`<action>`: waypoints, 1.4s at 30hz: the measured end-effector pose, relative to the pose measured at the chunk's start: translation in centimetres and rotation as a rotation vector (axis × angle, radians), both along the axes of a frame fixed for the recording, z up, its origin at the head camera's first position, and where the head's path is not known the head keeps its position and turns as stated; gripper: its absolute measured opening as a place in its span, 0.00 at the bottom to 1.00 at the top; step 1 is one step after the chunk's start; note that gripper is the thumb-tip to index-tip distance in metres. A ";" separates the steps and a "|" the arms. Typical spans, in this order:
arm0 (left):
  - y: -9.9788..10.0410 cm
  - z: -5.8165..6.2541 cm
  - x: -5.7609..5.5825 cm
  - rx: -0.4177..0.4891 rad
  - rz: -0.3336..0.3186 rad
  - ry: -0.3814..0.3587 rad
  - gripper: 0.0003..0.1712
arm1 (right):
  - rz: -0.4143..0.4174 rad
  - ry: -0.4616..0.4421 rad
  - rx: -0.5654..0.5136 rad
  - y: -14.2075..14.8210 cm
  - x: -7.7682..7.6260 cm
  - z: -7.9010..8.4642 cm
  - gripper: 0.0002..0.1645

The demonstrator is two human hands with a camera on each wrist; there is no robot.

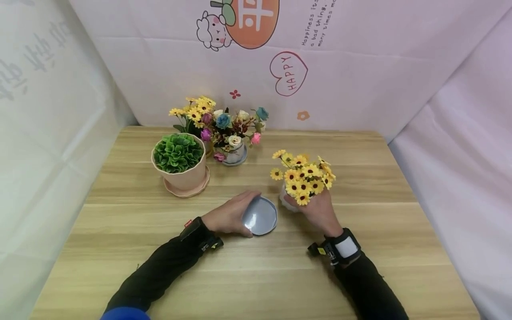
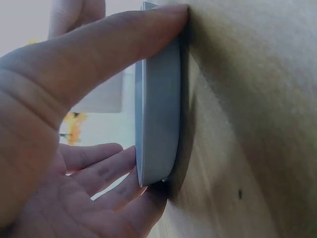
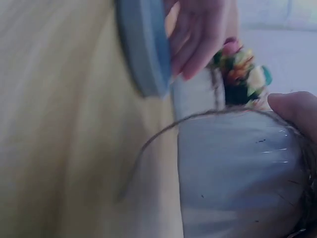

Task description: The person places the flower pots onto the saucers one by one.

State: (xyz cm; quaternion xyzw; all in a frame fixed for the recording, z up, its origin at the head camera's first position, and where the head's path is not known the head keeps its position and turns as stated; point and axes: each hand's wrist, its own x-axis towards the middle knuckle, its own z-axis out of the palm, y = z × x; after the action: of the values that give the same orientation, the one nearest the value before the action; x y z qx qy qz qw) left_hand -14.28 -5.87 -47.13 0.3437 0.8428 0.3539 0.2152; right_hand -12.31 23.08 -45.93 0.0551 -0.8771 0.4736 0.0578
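Note:
In the head view my left hand holds a shallow grey-blue saucer by its rim, low at the middle of the table. The left wrist view shows the thumb on one side of the saucer and fingers on the other. To its right, my right hand grips a whitish pot of yellow daisy-like flowers. In the right wrist view a twine string is tied round that pot, with a loose end hanging out. The pot's base is partly hidden.
Left of the saucer stands a pink pot with a green plant on its own pink saucer. Behind are a pot of mixed roses and more yellow flowers. A printed cloth hangs behind the wooden table.

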 end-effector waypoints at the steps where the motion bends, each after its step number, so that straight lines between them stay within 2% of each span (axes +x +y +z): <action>1: 0.0 0.0 0.0 0.003 0.000 0.001 0.71 | 0.020 0.021 0.008 -0.2 0.0 0.3 0.57; 6: -0.1 -0.1 -0.1 0.023 -0.004 0.010 0.71 | 0.117 0.083 0.001 -2.0 0.3 1.7 0.50; 11: 0.1 -0.3 -0.2 0.039 0.003 0.016 0.75 | 0.184 0.077 -0.061 -4.1 0.9 2.0 0.52; 15: 0.1 -0.6 -0.3 0.036 0.006 0.027 0.73 | 0.219 0.022 -0.112 -5.5 1.4 1.6 0.55; 19: 0.1 -0.7 -0.5 0.035 0.015 -0.035 0.64 | 0.223 0.001 -0.097 -6.4 1.9 1.0 0.54; 23: -0.1 -0.6 -0.6 0.017 0.050 -0.095 0.60 | 0.230 -0.023 -0.115 -7.0 2.1 0.3 0.53; 29: -0.3 -0.4 -0.5 0.019 0.079 -0.138 0.56 | 0.238 -0.068 -0.138 -7.6 2.3 -0.2 0.51; 35: -0.5 -0.5 -0.6 0.073 0.086 -0.147 0.52 | 0.277 -0.063 -0.174 -7.9 2.5 -0.6 0.48; 42: -0.4 -0.8 -0.7 0.140 0.057 -0.121 0.55 | 0.335 -0.024 -0.178 -8.3 2.6 -1.3 0.45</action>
State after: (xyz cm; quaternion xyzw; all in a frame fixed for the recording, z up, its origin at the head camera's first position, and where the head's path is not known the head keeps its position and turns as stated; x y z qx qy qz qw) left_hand -15.01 -6.22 -47.90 0.3118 0.8109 0.4382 0.2308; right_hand -9.75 14.81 -47.28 0.1895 -0.8110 0.5528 -0.0279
